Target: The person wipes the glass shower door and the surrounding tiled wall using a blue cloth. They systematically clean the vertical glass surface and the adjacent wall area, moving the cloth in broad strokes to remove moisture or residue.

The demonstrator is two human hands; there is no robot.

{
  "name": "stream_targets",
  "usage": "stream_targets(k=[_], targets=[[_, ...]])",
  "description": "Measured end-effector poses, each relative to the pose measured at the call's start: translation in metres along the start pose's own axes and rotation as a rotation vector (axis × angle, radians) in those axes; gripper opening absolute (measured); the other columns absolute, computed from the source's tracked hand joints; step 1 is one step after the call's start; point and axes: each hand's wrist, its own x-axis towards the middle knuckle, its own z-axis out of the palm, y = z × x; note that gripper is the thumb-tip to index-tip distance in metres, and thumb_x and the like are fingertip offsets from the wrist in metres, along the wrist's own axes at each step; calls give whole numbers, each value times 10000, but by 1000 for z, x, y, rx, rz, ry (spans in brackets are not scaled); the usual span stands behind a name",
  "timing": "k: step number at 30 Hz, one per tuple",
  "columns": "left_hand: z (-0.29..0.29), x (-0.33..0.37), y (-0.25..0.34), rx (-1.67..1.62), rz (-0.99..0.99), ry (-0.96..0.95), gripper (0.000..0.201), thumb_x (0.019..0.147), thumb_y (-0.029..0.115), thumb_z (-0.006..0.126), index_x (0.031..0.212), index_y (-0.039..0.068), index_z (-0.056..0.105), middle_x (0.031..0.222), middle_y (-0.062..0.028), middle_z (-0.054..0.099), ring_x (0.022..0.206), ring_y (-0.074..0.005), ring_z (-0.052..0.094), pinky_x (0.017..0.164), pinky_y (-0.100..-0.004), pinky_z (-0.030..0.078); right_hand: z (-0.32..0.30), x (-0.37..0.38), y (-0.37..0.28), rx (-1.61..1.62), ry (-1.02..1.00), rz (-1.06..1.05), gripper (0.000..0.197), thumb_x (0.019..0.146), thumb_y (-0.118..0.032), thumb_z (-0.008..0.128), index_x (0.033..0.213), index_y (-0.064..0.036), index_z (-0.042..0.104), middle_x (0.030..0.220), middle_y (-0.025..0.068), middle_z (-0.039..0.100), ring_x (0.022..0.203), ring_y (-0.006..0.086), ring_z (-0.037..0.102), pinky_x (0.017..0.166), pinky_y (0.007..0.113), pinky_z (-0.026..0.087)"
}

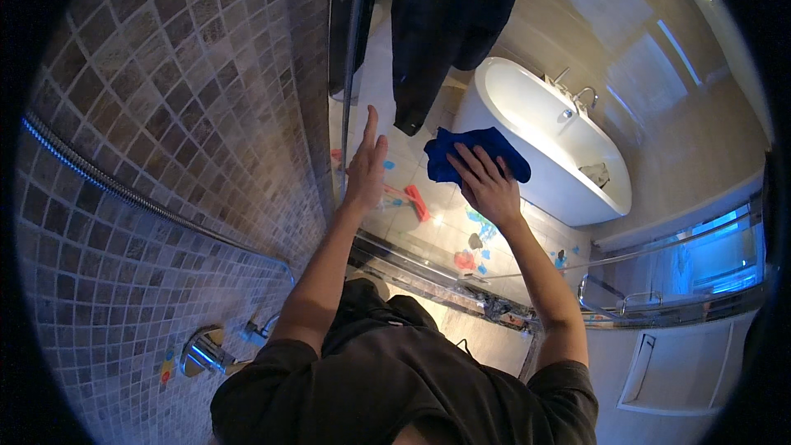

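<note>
My right hand (492,189) is spread over a crumpled blue cloth (486,148), holding it up in front of the white bathtub, apparently against clear glass. The cloth bunches out past my fingertips on both sides. Further left, my left hand (366,171) is raised with its fingers stretched out and holds nothing. It is close to an upright metal strip (349,91) beside the tiled wall. Whether that palm touches the glass, I cannot tell. Both arms reach forward from my dark short sleeves.
Mosaic tiles cover the left wall (198,115), with a shower hose (140,189) and chrome mixer (206,352). Beyond are the bathtub (544,198), a hanging dark garment (449,25), a red item (417,203) and coloured floor patches (464,260). A metal handle (601,297) is at right.
</note>
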Motion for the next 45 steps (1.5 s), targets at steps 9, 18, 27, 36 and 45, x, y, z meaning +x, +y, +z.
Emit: stream_targets(k=[9,18,27,36,45], targets=[[-15,2,-15,80,-8,-15,663,975,548,213,1503,149,170,1528,-148,218,1406,-329,212,1150,-435,166,20,85,-46,47,130,-85,768,732,-247,693,1429,-260,372,1542,-30,246,1420,178,223,1166,440,104],[-17,0,-1,76,-25,-33,672,972,565,178,1502,151,176,1541,-140,186,1418,-310,178,1154,-438,143,25,16,-22,-40,-144,-208,736,795,-205,646,1456,-232,324,1557,-31,200,1421,148,216,1167,399,149],[-12,3,-8,75,6,-17,641,986,519,216,1497,132,198,1537,-138,209,1408,-303,207,1151,-425,148,159,28,-96,329,-270,-274,643,843,-73,536,1448,-130,326,1553,1,204,1414,143,220,1111,279,302],[-10,-3,14,162,-93,-7,593,995,471,264,1496,156,218,1525,-118,246,1397,-303,222,1145,-430,172,67,49,-24,-167,-95,-624,591,853,-180,610,1405,-130,403,1535,30,253,1413,166,228,1181,352,156],[-7,0,0,173,29,12,573,1004,369,322,1493,95,204,1543,-125,210,1402,-296,190,1138,-413,140,-160,137,96,-217,415,-167,530,758,-344,682,1255,-247,528,1460,36,376,1380,246,290,1123,498,202]])
